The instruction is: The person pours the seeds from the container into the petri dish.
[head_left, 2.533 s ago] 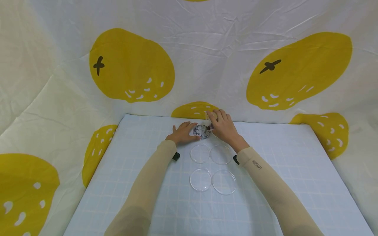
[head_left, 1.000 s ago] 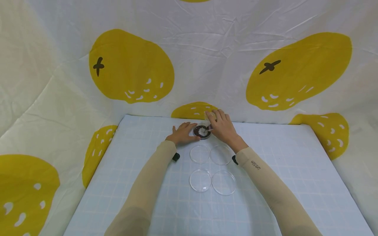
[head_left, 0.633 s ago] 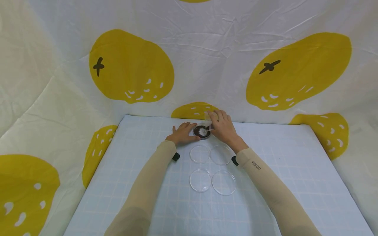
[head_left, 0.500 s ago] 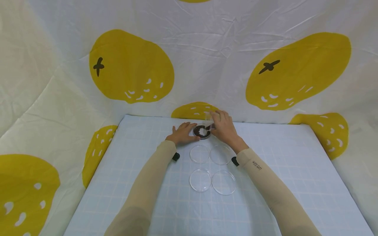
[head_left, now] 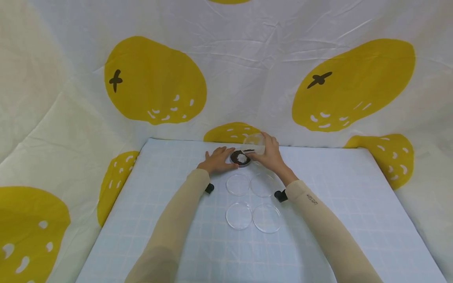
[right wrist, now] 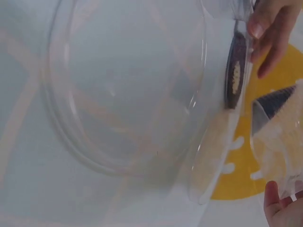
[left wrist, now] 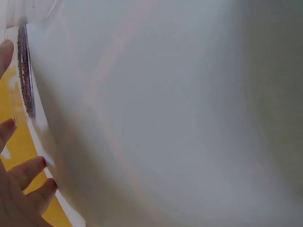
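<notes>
Near the back edge, a round clear petri dish (head_left: 241, 166) holds dark brown grains (head_left: 234, 159) around a white patch (head_left: 242, 158). My left hand (head_left: 217, 160) holds the dish from the left, thumb on the near side and fingers on the far side. Over the dish's right side, my right hand (head_left: 270, 155) grips a tilted clear plastic container (head_left: 254, 141) with dark grains (head_left: 249, 151) at its lower end. In the right wrist view the container (right wrist: 279, 142) shows its dark contents in one corner. The left wrist view catches the dish's dark layer (left wrist: 26, 75) edge-on.
Several clear round dishes (head_left: 239, 229) lie in two rows in front of the filled dish. Another clear round piece (right wrist: 208, 161) lies beside it in the right wrist view. A hanging white cloth (head_left: 247, 78) with yellow fruit prints rises behind the table edge.
The dish's speckled black-and-white surface has become a dark brown ring around a white patch. My right hand has turned the container, showing its broad side. The left hand stays put.
</notes>
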The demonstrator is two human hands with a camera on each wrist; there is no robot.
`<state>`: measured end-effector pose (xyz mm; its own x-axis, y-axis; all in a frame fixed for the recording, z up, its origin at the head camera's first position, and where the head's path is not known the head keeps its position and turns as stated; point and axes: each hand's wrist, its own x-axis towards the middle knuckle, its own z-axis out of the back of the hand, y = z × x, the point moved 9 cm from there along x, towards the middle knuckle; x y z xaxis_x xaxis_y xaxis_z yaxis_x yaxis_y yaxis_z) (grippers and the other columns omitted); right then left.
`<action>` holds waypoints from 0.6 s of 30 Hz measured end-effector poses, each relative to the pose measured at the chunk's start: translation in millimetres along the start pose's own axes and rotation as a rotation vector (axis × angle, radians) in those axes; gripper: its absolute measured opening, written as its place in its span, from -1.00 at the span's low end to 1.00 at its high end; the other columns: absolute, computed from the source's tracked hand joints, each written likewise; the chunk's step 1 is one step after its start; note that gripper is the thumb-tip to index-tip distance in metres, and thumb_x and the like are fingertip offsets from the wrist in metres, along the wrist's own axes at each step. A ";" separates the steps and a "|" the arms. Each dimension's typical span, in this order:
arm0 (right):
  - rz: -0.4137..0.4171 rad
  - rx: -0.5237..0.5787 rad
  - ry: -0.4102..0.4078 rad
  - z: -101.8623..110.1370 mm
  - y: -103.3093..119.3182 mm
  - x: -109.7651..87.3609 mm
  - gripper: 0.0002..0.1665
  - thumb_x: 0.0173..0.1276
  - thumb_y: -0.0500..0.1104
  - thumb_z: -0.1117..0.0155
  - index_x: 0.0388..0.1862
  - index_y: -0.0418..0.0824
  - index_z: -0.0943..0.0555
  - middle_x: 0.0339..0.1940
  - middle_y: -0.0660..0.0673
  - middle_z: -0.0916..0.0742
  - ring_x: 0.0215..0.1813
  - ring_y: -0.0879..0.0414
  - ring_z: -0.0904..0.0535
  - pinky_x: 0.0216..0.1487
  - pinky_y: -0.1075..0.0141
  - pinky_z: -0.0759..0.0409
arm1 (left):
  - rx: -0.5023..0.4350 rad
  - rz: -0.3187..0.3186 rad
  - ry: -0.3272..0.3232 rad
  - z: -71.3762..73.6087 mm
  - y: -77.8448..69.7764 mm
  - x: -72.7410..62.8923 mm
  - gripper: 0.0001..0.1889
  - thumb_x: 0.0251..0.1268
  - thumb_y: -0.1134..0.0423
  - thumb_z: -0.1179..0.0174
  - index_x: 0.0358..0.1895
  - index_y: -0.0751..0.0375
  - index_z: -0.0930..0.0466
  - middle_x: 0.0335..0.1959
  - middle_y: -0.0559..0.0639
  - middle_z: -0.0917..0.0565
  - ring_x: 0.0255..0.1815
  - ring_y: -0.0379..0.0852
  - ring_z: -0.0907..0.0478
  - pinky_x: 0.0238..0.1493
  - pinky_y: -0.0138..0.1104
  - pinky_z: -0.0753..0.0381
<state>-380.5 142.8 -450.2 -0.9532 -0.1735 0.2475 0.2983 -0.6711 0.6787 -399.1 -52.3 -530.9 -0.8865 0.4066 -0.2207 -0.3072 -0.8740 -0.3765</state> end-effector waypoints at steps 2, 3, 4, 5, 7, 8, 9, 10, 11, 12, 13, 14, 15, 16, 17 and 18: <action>-0.022 0.041 0.005 0.4 -2.1 -1.3 0.19 0.13 -0.04 -0.61 0.56 -0.32 -0.09 0.37 -0.41 -0.33 0.35 -0.26 -0.25 0.34 -0.15 -0.30 | 0.008 0.001 -0.007 -0.5 -0.1 -0.2 -0.06 0.20 -0.53 -0.06 0.61 -0.30 -0.02 0.61 0.08 -0.05 0.60 0.08 0.11 0.36 0.42 0.29; -0.034 0.061 0.009 0.3 -3.3 -2.2 0.19 0.14 -0.04 -0.61 0.56 -0.32 -0.08 0.38 -0.41 -0.33 0.35 -0.26 -0.26 0.35 -0.15 -0.29 | 0.009 0.001 -0.010 -0.7 0.0 -0.2 -0.06 0.20 -0.52 -0.06 0.61 -0.30 -0.02 0.61 0.08 -0.05 0.60 0.08 0.11 0.36 0.42 0.29; -0.045 0.085 0.013 0.2 -4.6 -3.0 0.19 0.15 -0.05 -0.60 0.56 -0.33 -0.08 0.40 -0.41 -0.32 0.36 -0.26 -0.27 0.36 -0.15 -0.28 | 0.010 0.001 -0.012 -0.8 -0.1 -0.2 -0.06 0.20 -0.52 -0.06 0.61 -0.30 -0.02 0.61 0.09 -0.05 0.60 0.09 0.10 0.35 0.42 0.29; -0.060 0.115 0.017 0.1 -6.1 -4.1 0.19 0.15 -0.05 -0.60 0.56 -0.33 -0.07 0.40 -0.40 -0.32 0.36 -0.25 -0.28 0.37 -0.15 -0.27 | 0.013 0.000 -0.013 -1.1 -0.1 -0.1 -0.06 0.20 -0.52 -0.06 0.61 -0.29 -0.02 0.61 0.09 -0.05 0.60 0.08 0.10 0.35 0.42 0.28; -0.084 0.169 0.024 -0.1 -9.1 -6.5 0.19 0.15 -0.07 -0.60 0.56 -0.33 -0.06 0.41 -0.41 -0.33 0.35 -0.24 -0.31 0.36 -0.14 -0.29 | 0.018 -0.003 -0.014 -1.6 -0.3 -0.3 -0.06 0.20 -0.52 -0.05 0.61 -0.28 -0.02 0.61 0.09 -0.06 0.60 0.08 0.09 0.35 0.43 0.27; -0.094 0.197 0.026 0.1 -10.4 -7.9 0.19 0.16 -0.07 -0.60 0.56 -0.33 -0.06 0.41 -0.41 -0.34 0.35 -0.24 -0.32 0.35 -0.15 -0.30 | 0.022 -0.004 -0.014 -1.8 -0.4 -0.6 -0.06 0.21 -0.53 -0.05 0.61 -0.27 -0.02 0.61 0.09 -0.07 0.60 0.08 0.09 0.35 0.43 0.27; -0.100 0.225 0.027 0.3 -11.5 -9.1 0.19 0.16 -0.07 -0.60 0.56 -0.32 -0.06 0.41 -0.40 -0.34 0.35 -0.24 -0.33 0.34 -0.15 -0.31 | 0.023 -0.006 -0.014 -1.9 -0.3 -0.6 -0.06 0.21 -0.53 -0.04 0.61 -0.27 -0.02 0.60 0.09 -0.07 0.60 0.08 0.08 0.35 0.43 0.26; -0.107 0.249 0.029 0.7 -12.7 -10.3 0.19 0.16 -0.06 -0.60 0.56 -0.31 -0.06 0.42 -0.39 -0.35 0.35 -0.23 -0.34 0.33 -0.14 -0.33 | 0.019 -0.008 -0.017 -1.3 -0.7 -1.1 -0.06 0.21 -0.52 -0.04 0.61 -0.25 -0.03 0.60 0.09 -0.08 0.60 0.08 0.08 0.35 0.44 0.26; -0.116 0.269 0.031 1.1 -14.1 -11.8 0.19 0.16 -0.04 -0.60 0.57 -0.29 -0.06 0.42 -0.38 -0.35 0.35 -0.23 -0.34 0.33 -0.13 -0.34 | 0.015 -0.010 -0.018 -0.8 -0.8 -1.7 -0.06 0.22 -0.52 -0.04 0.61 -0.24 -0.04 0.60 0.09 -0.08 0.60 0.07 0.07 0.34 0.44 0.26; -0.121 0.286 0.037 1.5 -15.3 -13.1 0.20 0.16 -0.03 -0.60 0.57 -0.28 -0.05 0.44 -0.37 -0.34 0.37 -0.23 -0.33 0.33 -0.13 -0.35 | 0.012 -0.012 -0.021 -0.2 -0.9 -2.5 -0.06 0.22 -0.51 -0.05 0.61 -0.22 -0.05 0.60 0.09 -0.10 0.60 0.07 0.07 0.34 0.44 0.25; -0.129 0.301 0.041 2.0 -16.8 -14.5 0.21 0.16 0.00 -0.60 0.58 -0.25 -0.04 0.46 -0.36 -0.33 0.40 -0.23 -0.31 0.34 -0.12 -0.35 | 0.007 -0.015 -0.022 0.4 -1.0 -3.4 -0.06 0.23 -0.51 -0.05 0.61 -0.20 -0.06 0.59 0.09 -0.11 0.60 0.06 0.06 0.34 0.44 0.25; -0.136 0.316 0.048 2.4 -18.4 -16.0 0.21 0.16 0.03 -0.59 0.58 -0.22 -0.04 0.48 -0.34 -0.31 0.42 -0.24 -0.29 0.35 -0.11 -0.34 | 0.000 -0.018 -0.025 1.1 -0.9 -4.2 -0.06 0.23 -0.50 -0.05 0.60 -0.18 -0.06 0.59 0.08 -0.12 0.59 0.06 0.06 0.34 0.44 0.24; -0.145 0.330 0.056 2.8 -19.9 -17.4 0.22 0.17 0.05 -0.58 0.59 -0.19 -0.02 0.49 -0.32 -0.29 0.44 -0.24 -0.27 0.37 -0.10 -0.33 | -0.012 -0.022 -0.027 1.8 -0.8 -4.9 -0.06 0.24 -0.49 -0.06 0.60 -0.17 -0.07 0.59 0.08 -0.13 0.59 0.05 0.05 0.34 0.44 0.24; -0.153 0.334 0.065 3.4 -21.5 -19.0 0.23 0.17 0.08 -0.58 0.60 -0.16 -0.01 0.51 -0.30 -0.28 0.47 -0.24 -0.24 0.39 -0.09 -0.31 | -0.024 -0.024 -0.031 2.7 -0.6 -6.0 -0.07 0.24 -0.48 -0.08 0.60 -0.14 -0.09 0.58 0.08 -0.14 0.59 0.05 0.04 0.35 0.44 0.23; -0.159 0.340 0.072 4.1 -22.8 -20.7 0.24 0.17 0.10 -0.57 0.60 -0.14 0.01 0.53 -0.29 -0.26 0.49 -0.24 -0.21 0.41 -0.08 -0.29 | -0.027 -0.027 -0.033 2.9 0.4 -6.3 -0.06 0.24 -0.48 -0.08 0.60 -0.13 -0.09 0.58 0.08 -0.15 0.59 0.05 0.02 0.35 0.43 0.22; -0.162 0.347 0.078 5.0 -23.7 -22.1 0.25 0.17 0.12 -0.57 0.61 -0.13 0.02 0.54 -0.27 -0.25 0.50 -0.23 -0.19 0.42 -0.08 -0.27 | -0.028 -0.031 -0.035 3.0 1.5 -6.4 -0.06 0.24 -0.49 -0.07 0.60 -0.13 -0.09 0.58 0.07 -0.16 0.58 0.04 0.01 0.35 0.43 0.20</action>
<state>-366.2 166.2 -468.3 -0.9861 -0.1488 0.0735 0.1295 -0.4126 0.9017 -394.9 -57.0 -527.3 -0.8885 0.4232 -0.1774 -0.3250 -0.8532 -0.4079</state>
